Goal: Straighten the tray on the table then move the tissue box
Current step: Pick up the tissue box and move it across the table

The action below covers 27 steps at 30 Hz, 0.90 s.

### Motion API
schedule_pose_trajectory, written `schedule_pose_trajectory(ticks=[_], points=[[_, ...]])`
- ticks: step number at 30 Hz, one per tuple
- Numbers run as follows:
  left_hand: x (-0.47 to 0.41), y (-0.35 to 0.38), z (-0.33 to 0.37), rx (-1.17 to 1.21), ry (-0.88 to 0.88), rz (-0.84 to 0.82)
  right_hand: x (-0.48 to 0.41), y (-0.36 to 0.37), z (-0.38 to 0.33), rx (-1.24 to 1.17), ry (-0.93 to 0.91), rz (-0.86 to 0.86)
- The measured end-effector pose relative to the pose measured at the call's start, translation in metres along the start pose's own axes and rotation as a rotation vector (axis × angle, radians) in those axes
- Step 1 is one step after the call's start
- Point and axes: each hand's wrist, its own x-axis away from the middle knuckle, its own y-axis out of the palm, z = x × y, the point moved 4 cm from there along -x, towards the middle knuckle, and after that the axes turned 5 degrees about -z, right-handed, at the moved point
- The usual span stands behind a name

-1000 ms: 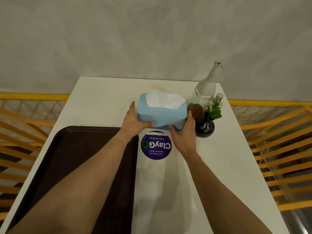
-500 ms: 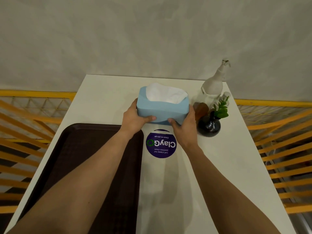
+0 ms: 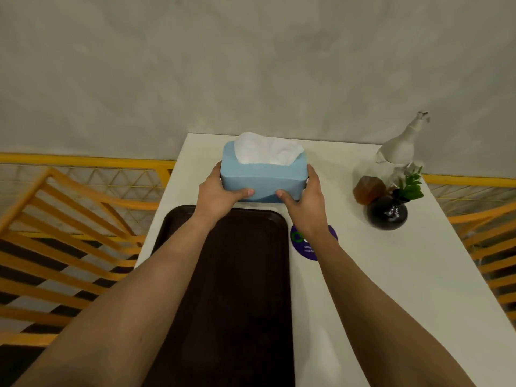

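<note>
Tissue box (image 3: 262,178) clasped between left hand (image 3: 219,194), right hand (image 3: 305,201), beyond tray (image 3: 240,275)

Blue tissue box (image 3: 262,180) upright beyond dark brown tray (image 3: 240,275).

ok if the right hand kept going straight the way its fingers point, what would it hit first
Little beyond the blue tissue box it already grips: the right hand points away toward the white table's far edge, then the grey wall. Depth is unclear.

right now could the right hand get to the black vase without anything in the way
Probably yes: bare table lies between the right hand and the black vase, but that hand is holding the tissue box.
</note>
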Motion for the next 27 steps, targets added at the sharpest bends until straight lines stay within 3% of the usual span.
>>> schedule_pose_trajectory(ticks=[14, 27], points=[[-0.037, -0.142, -0.057, 0.041, 0.035, -0.053, -0.008, 0.138, -0.072, 0.021, 0.023, 0.034], [-0.125, -0.159, -0.087, 0.049, 0.055, -0.06, -0.083, 0.179, -0.058, 0.032, 0.058, 0.031]])
